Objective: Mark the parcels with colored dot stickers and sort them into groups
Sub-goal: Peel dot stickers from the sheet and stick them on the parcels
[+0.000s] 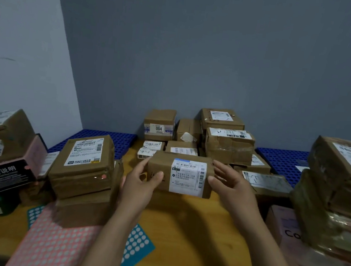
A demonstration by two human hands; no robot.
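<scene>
Pink sticker sheet [50,247] and teal sticker sheet [139,246] flat on the table [192,232]. Above, parcel [180,176] gripped at both ends by left hand [141,181] and right hand [231,188], before stacked boxes [227,142].

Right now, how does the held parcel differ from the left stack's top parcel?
The held parcel hangs between left hand and right hand; the top parcel rests on another box. A pink dot marks the top parcel; the held parcel shows none. Both are brown, white-labelled.

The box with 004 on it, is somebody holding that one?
No, the 004 box sits untouched farther back, while the left hand and right hand hold a different parcel in front.
</scene>
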